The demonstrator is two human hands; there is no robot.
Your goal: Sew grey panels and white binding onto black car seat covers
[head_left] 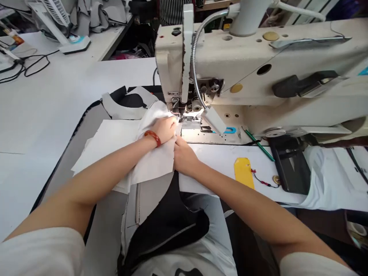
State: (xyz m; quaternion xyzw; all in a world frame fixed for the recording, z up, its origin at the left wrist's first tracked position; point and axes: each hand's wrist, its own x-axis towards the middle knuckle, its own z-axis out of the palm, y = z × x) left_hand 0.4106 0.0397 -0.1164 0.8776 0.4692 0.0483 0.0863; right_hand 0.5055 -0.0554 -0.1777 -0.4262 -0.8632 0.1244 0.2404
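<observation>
A white piece of fabric [156, 166] lies over a grey and black garment piece [153, 191] at the needle of the sewing machine [201, 57]. My left hand [166, 129], with a reddish-brown bangle at its wrist, is closed on the white fabric just left of the presser foot. Below it, my right hand [184, 156] grips the same fabric's right edge between thumb and curled fingers. More of the garment spreads left over the table and hangs down onto my lap. The layers under my fingers are hidden.
A small white lamp [214, 120] on a flexible metal neck lights the needle area. Right of my arm lie a yellow tag [243, 172], a green pen [260, 145] and a dark phone [290, 165]. A white fan [66, 38] stands at the back left near grey cloth pieces.
</observation>
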